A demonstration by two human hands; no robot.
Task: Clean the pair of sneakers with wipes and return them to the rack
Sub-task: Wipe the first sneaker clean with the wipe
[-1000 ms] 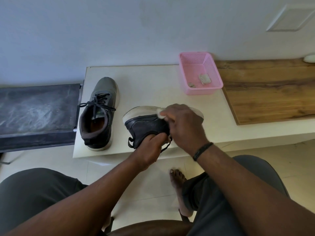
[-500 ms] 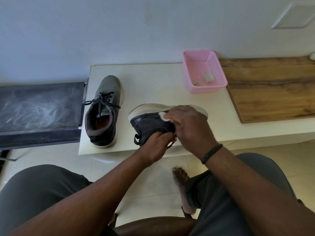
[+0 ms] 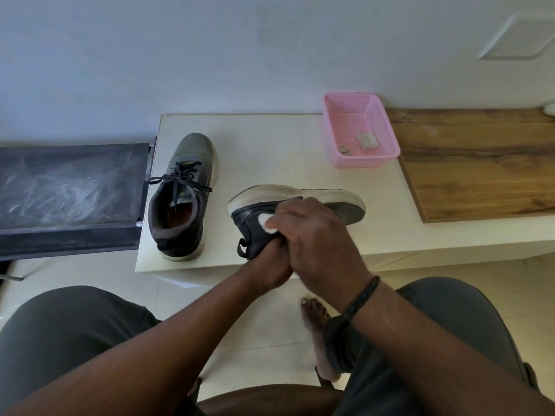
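Two dark grey sneakers with white soles are on a white low table (image 3: 270, 145). One sneaker (image 3: 183, 196) stands upright at the left, laces tied. The other sneaker (image 3: 258, 217) is tipped on its side, sole facing away from me. My left hand (image 3: 267, 265) grips it from below at the opening. My right hand (image 3: 318, 238) presses a white wipe (image 3: 267, 222) against its dark heel side, covering the middle of the shoe.
A pink mesh basket (image 3: 387, 127) holding used wipes sits at the table's back right. A wooden board (image 3: 480, 163) lies to the right. A black rack shelf (image 3: 69, 190) adjoins the table's left edge. My bare foot (image 3: 315, 325) rests on the tiled floor.
My right hand with the wipe has slid down from the sole edge onto the dark heel side. The view shifted slightly; the sneakers stayed in place.
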